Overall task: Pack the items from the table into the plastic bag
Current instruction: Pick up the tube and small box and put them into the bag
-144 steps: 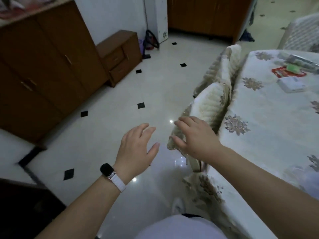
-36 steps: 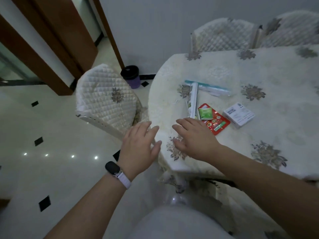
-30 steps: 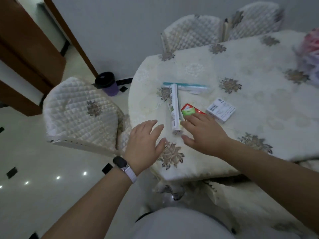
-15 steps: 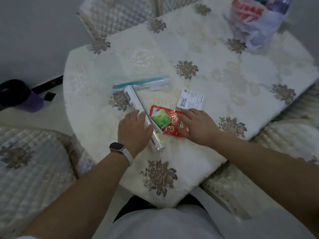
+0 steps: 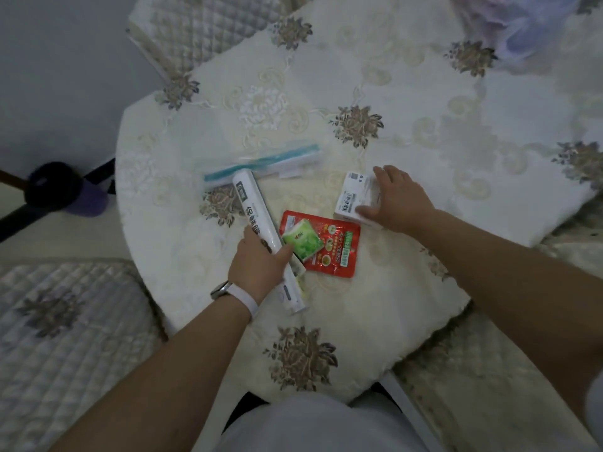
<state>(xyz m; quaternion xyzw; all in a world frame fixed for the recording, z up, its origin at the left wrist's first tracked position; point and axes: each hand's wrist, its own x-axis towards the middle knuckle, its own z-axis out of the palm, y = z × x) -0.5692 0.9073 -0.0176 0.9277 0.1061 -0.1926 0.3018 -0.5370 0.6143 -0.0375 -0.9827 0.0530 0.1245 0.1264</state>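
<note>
A long white box (image 5: 253, 203) lies diagonally on the table (image 5: 326, 93), and my left hand (image 5: 259, 267) grips its near half. My right hand (image 5: 396, 199) holds the small white carton with a barcode (image 5: 354, 194), thumb on its near edge and fingers over its far side. Between my hands lies a red packet (image 5: 332, 252) with a small green packet (image 5: 301, 244) on top of it. A clear zip bag with a teal strip (image 5: 264, 163) lies flat just beyond the long box.
A bulging white plastic bag (image 5: 522, 17) sits at the table's far right corner. Quilted chairs stand at the left (image 5: 65, 321), at the back (image 5: 202, 31) and at the right (image 5: 489, 386). A dark bin with a purple base (image 5: 65, 194) is on the floor at the left.
My left hand has closed round the long white box. My right hand moved from the red packet to the small white carton and took hold of it. The view has come closer to the table.
</note>
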